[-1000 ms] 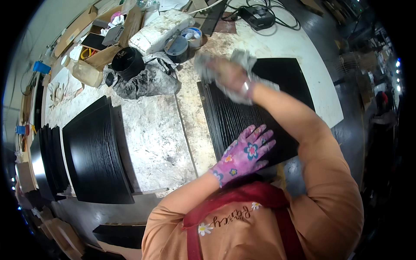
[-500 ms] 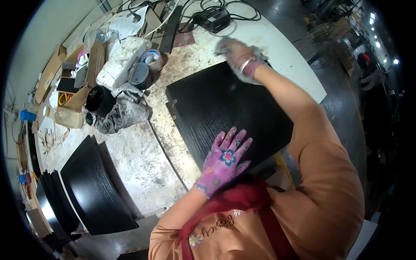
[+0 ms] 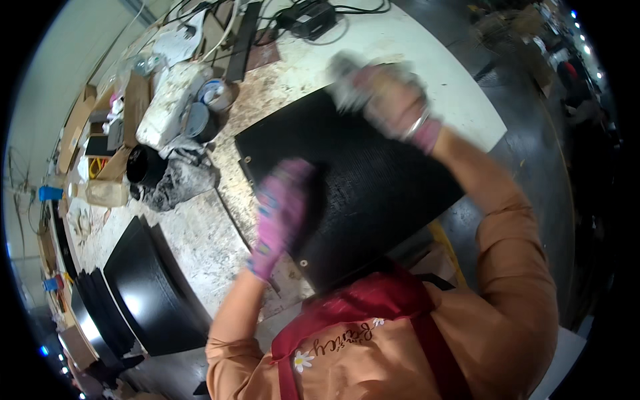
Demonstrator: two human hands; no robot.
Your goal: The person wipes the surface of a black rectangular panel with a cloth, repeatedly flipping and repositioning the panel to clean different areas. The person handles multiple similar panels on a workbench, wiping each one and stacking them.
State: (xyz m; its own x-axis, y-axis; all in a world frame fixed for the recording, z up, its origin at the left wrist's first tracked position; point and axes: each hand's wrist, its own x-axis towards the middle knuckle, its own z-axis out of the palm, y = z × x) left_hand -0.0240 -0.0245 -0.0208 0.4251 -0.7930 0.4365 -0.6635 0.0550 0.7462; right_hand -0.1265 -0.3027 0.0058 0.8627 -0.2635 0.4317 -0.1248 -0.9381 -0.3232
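A black wood-grained panel (image 3: 373, 193) lies on the worktable in front of me, with small round metal fittings along its left edge. My right hand (image 3: 397, 103), in a glove and smeared by motion, holds a grey rag (image 3: 347, 77) at the panel's far edge. Over the panel's left part is my left hand (image 3: 285, 203), in a pink flowered glove. Its fingers are blurred, and I cannot tell whether it touches the surface.
More black panels (image 3: 150, 293) stand at the left. A black cup (image 3: 145, 167), a stained cloth (image 3: 177, 183), a lidded tub (image 3: 199, 121) and a white block (image 3: 172, 100) crowd the back left. A black power adapter (image 3: 308, 20) with cables lies at the far side.
My left hand has moved from the panel's near part toward its left edge. The right hand with the rag has shifted slightly right and nearer. The view has shifted a little.
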